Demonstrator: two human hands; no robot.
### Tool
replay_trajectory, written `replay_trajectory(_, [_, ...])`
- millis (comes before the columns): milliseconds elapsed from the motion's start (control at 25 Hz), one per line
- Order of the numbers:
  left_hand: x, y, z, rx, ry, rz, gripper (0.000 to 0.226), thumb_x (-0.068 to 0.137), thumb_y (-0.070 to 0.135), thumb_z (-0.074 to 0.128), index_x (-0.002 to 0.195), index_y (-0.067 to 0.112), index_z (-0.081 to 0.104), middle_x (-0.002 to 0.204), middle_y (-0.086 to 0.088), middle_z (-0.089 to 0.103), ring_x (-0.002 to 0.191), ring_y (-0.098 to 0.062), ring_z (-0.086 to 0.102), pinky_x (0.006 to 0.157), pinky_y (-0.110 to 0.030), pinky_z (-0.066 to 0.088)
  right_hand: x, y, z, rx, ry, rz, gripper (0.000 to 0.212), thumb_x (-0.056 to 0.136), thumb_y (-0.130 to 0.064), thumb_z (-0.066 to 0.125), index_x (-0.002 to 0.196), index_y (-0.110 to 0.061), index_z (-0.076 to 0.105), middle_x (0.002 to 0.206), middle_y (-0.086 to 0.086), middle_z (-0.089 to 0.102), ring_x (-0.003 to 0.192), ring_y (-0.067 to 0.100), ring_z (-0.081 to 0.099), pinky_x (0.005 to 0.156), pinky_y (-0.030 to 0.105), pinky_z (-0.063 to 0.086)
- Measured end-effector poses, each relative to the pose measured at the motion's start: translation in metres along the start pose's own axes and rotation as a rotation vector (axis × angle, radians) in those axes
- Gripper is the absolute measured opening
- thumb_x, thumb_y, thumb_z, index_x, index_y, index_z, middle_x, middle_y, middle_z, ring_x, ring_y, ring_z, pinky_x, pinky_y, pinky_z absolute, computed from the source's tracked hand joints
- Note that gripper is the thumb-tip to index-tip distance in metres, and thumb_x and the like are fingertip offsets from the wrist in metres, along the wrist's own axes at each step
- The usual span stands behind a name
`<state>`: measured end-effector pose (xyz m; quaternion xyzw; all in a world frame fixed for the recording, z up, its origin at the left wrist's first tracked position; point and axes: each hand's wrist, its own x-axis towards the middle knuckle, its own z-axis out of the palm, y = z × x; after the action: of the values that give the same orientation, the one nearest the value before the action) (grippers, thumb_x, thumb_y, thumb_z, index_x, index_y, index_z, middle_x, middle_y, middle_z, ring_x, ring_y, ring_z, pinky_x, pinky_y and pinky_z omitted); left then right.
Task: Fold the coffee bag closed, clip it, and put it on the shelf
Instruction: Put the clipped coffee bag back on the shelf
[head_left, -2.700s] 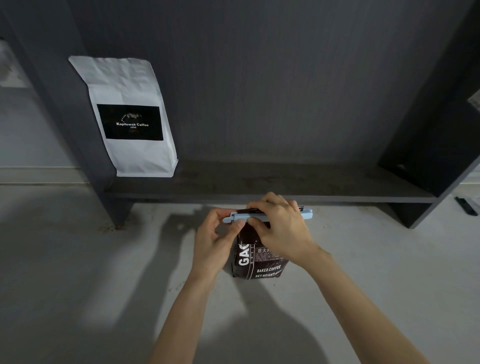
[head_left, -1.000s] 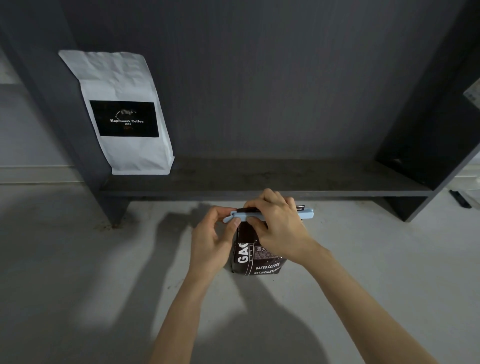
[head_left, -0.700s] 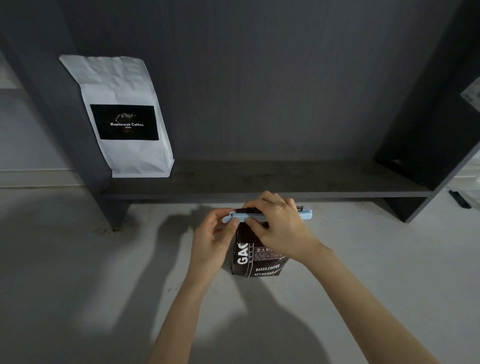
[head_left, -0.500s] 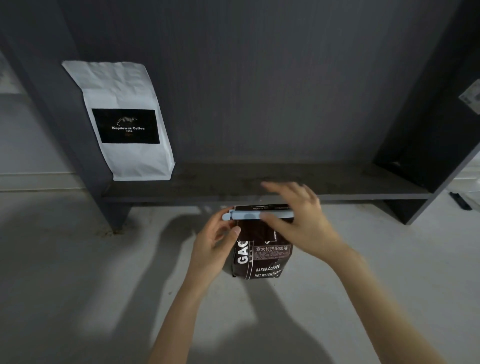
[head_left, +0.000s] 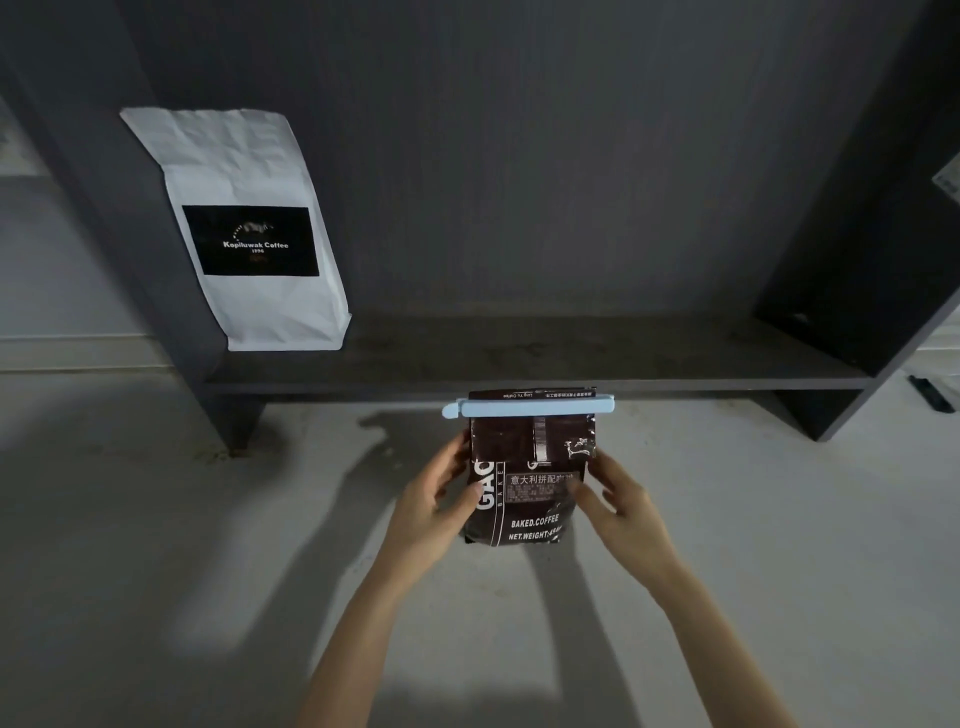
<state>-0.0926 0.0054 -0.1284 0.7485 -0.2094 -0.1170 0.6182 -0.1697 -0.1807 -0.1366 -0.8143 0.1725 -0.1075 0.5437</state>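
At the left end of the dark shelf (head_left: 519, 364) a white paper bag (head_left: 249, 228) with a black label stands leaning. In front of the shelf, on the pale floor (head_left: 156, 519), the left hand (head_left: 431, 509) cups the left edge of the dark brown coffee bag (head_left: 524, 483), fingers loosely curled against it. The glossy, white-lettered bag stands upright, its folded top held by a pale blue clip (head_left: 527, 408) across its width, and the right hand (head_left: 618, 504) touches its right side with fingers spread.
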Motion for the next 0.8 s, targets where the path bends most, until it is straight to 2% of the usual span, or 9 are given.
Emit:
replay_trajectory(80, [-0.004, -0.008, 0.003, 0.042, -0.034, -0.05, 0.061, 0.083, 0.004, 0.055, 0.128, 0.034, 0.025, 0.123, 0.024, 0.036, 0.11, 0.014, 0.04, 0.09, -0.009, 0.036, 0.0, 0.007, 0.006, -0.021, -0.041, 0.011, 0.043, 0.085, -0.017, 0.055, 0.127, -0.019, 0.044, 0.126, 0.002, 0.058, 0.122, 0.016, 0.049, 0.1, 0.034, 0.038])
replay_trajectory(160, [-0.008, -0.016, 0.008, 0.13, -0.024, -0.108, 0.058, 0.083, 0.006, 0.055, 0.134, 0.015, 0.03, 0.128, 0.013, 0.035, 0.118, -0.005, 0.037, 0.098, -0.024, 0.035, -0.002, 0.01, 0.011, -0.02, -0.054, 0.016, 0.046, 0.085, -0.012, 0.054, 0.128, -0.019, 0.041, 0.123, 0.002, 0.06, 0.118, 0.014, 0.052, 0.101, 0.041, 0.041])
replay_trajectory(200, [-0.01, -0.019, 0.009, 0.161, -0.01, -0.118, 0.056, 0.084, 0.006, 0.055, 0.134, 0.01, 0.031, 0.126, 0.01, 0.035, 0.117, -0.007, 0.037, 0.099, -0.027, 0.035, -0.003, 0.011, 0.012, -0.018, -0.053, 0.02, 0.049, 0.085, -0.01, 0.054, 0.13, -0.02, 0.039, 0.124, 0.001, 0.06, 0.117, 0.014, 0.053, 0.101, 0.044, 0.042])
replay_trajectory(280, [-0.011, -0.021, 0.011, 0.177, 0.011, -0.104, 0.054, 0.084, 0.006, 0.054, 0.133, 0.008, 0.032, 0.122, 0.01, 0.035, 0.113, -0.006, 0.037, 0.093, -0.022, 0.036, -0.005, 0.011, 0.012, -0.016, -0.045, 0.025, 0.053, 0.084, -0.005, 0.053, 0.132, -0.02, 0.036, 0.127, 0.001, 0.057, 0.118, 0.012, 0.051, 0.102, 0.043, 0.043])
replay_trajectory(440, [-0.009, -0.026, 0.011, 0.174, 0.025, -0.101, 0.047, 0.084, 0.01, 0.055, 0.129, 0.009, 0.042, 0.125, 0.003, 0.05, 0.111, -0.009, 0.05, 0.083, -0.01, 0.042, -0.01, 0.008, 0.014, -0.034, -0.049, 0.006, 0.058, 0.085, -0.001, 0.05, 0.135, -0.023, 0.032, 0.125, -0.007, 0.053, 0.12, 0.008, 0.046, 0.099, 0.027, 0.038])
replay_trajectory(520, [-0.011, -0.029, 0.012, 0.202, 0.053, -0.095, 0.045, 0.084, 0.016, 0.057, 0.127, 0.01, 0.046, 0.126, -0.005, 0.057, 0.106, -0.014, 0.057, 0.091, -0.024, 0.046, -0.012, 0.006, 0.015, -0.052, -0.046, -0.01, 0.057, 0.084, 0.0, 0.049, 0.134, -0.023, 0.033, 0.12, -0.008, 0.055, 0.116, 0.008, 0.049, 0.094, 0.014, 0.04])
replay_trajectory(600, [-0.013, -0.028, 0.012, 0.225, 0.101, -0.073, 0.048, 0.081, 0.025, 0.058, 0.125, 0.01, 0.048, 0.121, -0.007, 0.061, 0.093, -0.015, 0.059, 0.091, -0.033, 0.048, -0.012, 0.002, 0.014, -0.067, -0.03, -0.022, 0.057, 0.083, 0.003, 0.049, 0.132, -0.023, 0.037, 0.113, -0.008, 0.061, 0.106, 0.003, 0.057, 0.082, -0.001, 0.039])
replay_trajectory(720, [-0.013, -0.021, 0.008, 0.217, 0.139, -0.045, 0.043, 0.083, 0.012, 0.058, 0.124, 0.004, 0.047, 0.114, -0.002, 0.057, 0.095, -0.008, 0.058, 0.081, -0.008, 0.045, -0.01, -0.008, 0.012, -0.067, -0.02, -0.042, 0.058, 0.081, 0.007, 0.049, 0.129, -0.024, 0.042, 0.105, -0.008, 0.065, 0.088, -0.018, 0.057, 0.073, -0.005, 0.038])
replay_trajectory(800, [-0.009, -0.013, 0.0, 0.198, 0.166, -0.032, 0.043, 0.083, 0.008, 0.057, 0.124, 0.004, 0.047, 0.111, -0.002, 0.057, 0.099, -0.01, 0.058, 0.076, -0.002, 0.043, -0.006, -0.02, 0.012, -0.06, -0.001, -0.073, 0.056, 0.081, 0.007, 0.048, 0.128, -0.024, 0.045, 0.103, -0.01, 0.065, 0.086, -0.023, 0.054, 0.073, -0.005, 0.038])
